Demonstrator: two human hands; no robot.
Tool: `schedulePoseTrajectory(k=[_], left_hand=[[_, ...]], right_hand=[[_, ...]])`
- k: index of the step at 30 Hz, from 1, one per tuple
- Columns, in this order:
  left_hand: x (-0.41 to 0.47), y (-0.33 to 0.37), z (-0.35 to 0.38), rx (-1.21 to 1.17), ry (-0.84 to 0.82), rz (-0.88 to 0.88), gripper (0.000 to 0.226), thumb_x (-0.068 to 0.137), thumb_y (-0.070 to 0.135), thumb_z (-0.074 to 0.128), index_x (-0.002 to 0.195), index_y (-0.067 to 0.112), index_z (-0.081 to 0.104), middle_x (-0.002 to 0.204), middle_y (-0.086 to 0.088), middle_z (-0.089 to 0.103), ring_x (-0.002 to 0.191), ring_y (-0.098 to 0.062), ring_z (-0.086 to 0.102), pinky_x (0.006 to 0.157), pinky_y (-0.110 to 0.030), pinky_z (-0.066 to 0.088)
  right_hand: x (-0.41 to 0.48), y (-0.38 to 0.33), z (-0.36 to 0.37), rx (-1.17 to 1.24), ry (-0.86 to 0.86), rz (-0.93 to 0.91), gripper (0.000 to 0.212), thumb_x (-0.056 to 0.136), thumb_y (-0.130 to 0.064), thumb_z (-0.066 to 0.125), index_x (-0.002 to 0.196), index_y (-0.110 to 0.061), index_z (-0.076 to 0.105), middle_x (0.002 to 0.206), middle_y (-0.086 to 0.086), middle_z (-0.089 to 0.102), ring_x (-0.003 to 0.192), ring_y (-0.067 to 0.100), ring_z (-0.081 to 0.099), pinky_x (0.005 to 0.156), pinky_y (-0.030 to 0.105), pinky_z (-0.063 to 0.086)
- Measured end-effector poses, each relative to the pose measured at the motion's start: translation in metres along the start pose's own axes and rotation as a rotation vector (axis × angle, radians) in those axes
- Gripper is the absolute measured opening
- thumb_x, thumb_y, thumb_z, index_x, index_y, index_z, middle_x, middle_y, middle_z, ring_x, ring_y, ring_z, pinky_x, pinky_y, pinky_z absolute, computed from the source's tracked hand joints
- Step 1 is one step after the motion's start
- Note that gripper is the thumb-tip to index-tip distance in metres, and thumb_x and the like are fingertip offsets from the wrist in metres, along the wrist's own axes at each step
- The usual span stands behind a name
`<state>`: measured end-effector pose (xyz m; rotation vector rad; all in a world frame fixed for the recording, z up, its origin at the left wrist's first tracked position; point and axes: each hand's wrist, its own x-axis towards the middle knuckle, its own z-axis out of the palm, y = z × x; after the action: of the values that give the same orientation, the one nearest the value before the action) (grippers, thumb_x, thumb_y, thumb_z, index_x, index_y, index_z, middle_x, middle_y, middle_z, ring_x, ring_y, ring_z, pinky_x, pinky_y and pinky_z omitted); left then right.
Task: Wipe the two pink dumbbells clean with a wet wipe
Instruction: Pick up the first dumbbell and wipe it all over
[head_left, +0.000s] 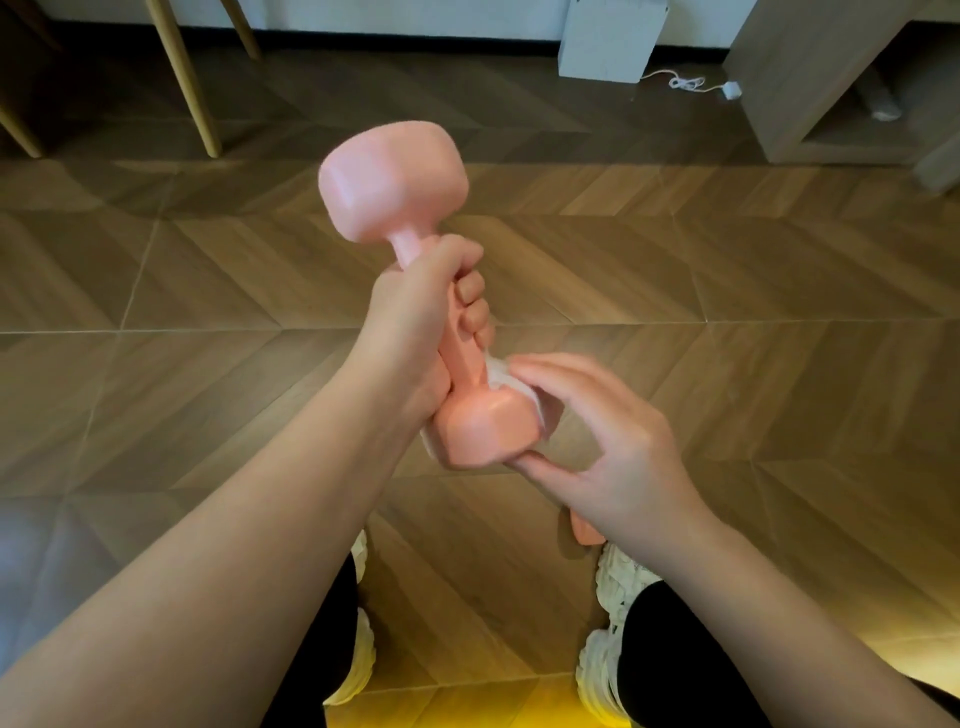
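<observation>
My left hand (415, 332) grips the handle of a pink dumbbell (389, 182), held above the floor with one head pointing away and the other toward me. My right hand (608, 447) presses a white wet wipe (501, 376) against the near head (478, 426), fingers on top and thumb beneath. The wipe is mostly hidden between hand and dumbbell. A small pink part of the second dumbbell (584, 530) shows on the floor beneath my right wrist; the rest is hidden.
I stand on a wooden herringbone floor (727, 286), my white shoes (608, 587) below. Wooden chair legs (189, 83) are at the far left. A white box (610, 39) with a cable (685, 83) and a beige cabinet (831, 78) are at the far right.
</observation>
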<state>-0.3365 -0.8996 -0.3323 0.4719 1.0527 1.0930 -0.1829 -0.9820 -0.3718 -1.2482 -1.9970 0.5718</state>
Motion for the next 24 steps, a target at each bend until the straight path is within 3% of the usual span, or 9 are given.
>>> schedulePoseTrajectory(k=[3,6,11,13,17,21,24], left_hand=[[-0.004,-0.002,0.000,0.111,-0.037,-0.001,0.032,0.090,0.010,0.056,0.062,0.018,0.042,0.049,0.003,0.036,0.042,-0.012,0.031,0.047,-0.027,0.027],[-0.008,-0.006,0.004,0.171,-0.102,0.002,0.035,0.090,0.007,0.055,0.059,0.016,0.041,0.047,0.002,0.035,0.042,-0.013,0.029,0.046,-0.027,0.026],[-0.004,-0.004,0.006,0.148,-0.121,-0.005,0.035,0.092,0.008,0.054,0.061,0.017,0.040,0.049,0.002,0.034,0.041,-0.012,0.029,0.042,-0.023,0.027],[-0.001,-0.003,0.004,0.123,-0.128,-0.028,0.035,0.092,0.010,0.053,0.061,0.018,0.039,0.050,0.002,0.033,0.042,-0.012,0.028,0.043,-0.024,0.027],[0.001,-0.004,0.004,0.150,-0.162,-0.063,0.039,0.092,0.011,0.052,0.057,0.017,0.037,0.048,0.003,0.031,0.043,-0.013,0.026,0.044,-0.025,0.027],[0.001,-0.003,0.008,0.168,-0.180,-0.029,0.037,0.092,0.010,0.053,0.058,0.017,0.038,0.050,0.001,0.032,0.043,-0.013,0.027,0.045,-0.026,0.027],[0.003,-0.001,0.007,0.144,-0.211,-0.041,0.037,0.092,0.012,0.052,0.059,0.018,0.037,0.050,0.002,0.031,0.043,-0.012,0.027,0.043,-0.025,0.026]], right_hand=[[-0.002,0.005,0.007,-0.027,-0.081,0.025,0.057,0.076,-0.040,0.078,0.126,-0.020,0.059,0.128,-0.009,0.059,0.122,0.007,0.052,0.100,0.033,0.043],[-0.002,0.010,0.009,-0.079,-0.159,0.056,0.057,0.074,-0.047,0.073,0.122,-0.019,0.061,0.128,-0.005,0.061,0.123,0.009,0.051,0.100,0.036,0.042],[-0.004,0.004,0.008,-0.120,0.034,-0.011,0.050,0.068,-0.034,0.086,0.108,-0.010,0.067,0.114,0.000,0.065,0.111,0.016,0.059,0.095,0.032,0.043],[-0.002,0.002,0.006,-0.058,-0.032,0.043,0.052,0.070,-0.032,0.086,0.113,-0.013,0.064,0.117,-0.005,0.062,0.112,0.014,0.059,0.092,0.033,0.046],[0.004,0.007,0.005,-0.011,-0.189,0.120,0.055,0.074,-0.043,0.075,0.121,-0.022,0.056,0.120,-0.020,0.051,0.111,-0.002,0.050,0.094,0.017,0.037],[0.000,0.006,0.005,-0.104,-0.014,0.018,0.051,0.070,-0.042,0.078,0.109,-0.014,0.062,0.114,-0.004,0.062,0.107,0.010,0.057,0.091,0.027,0.041],[0.001,0.006,0.006,-0.045,-0.031,0.025,0.052,0.071,-0.038,0.078,0.114,-0.017,0.057,0.118,-0.008,0.057,0.111,0.013,0.058,0.090,0.031,0.047]])
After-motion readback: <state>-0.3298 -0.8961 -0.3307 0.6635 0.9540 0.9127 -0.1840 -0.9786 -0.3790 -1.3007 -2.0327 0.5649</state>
